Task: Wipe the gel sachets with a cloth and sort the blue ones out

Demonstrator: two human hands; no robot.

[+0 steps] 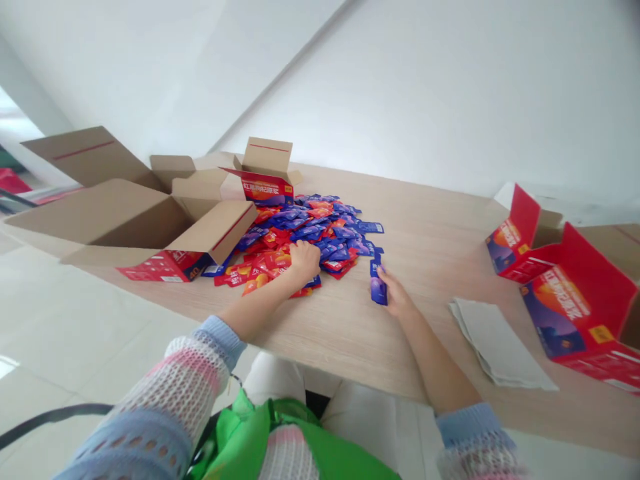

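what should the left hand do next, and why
Probably pinch one of the blue packets beside it and bring it across to the right hand. The left hand is already at the mixed red and blue pile, while the right hand holds a blue packet clear of it, so adding another blue one seems sensible.

The single view looks from the wearer's head, facing forward and down past the sleeves (195,363) and lap (370,413) onto the table (425,220). It is near and wide, with the left hand (305,262) and right hand (395,293) around mid-frame, the wall (450,87) across the top and the floor (65,333) lower left.
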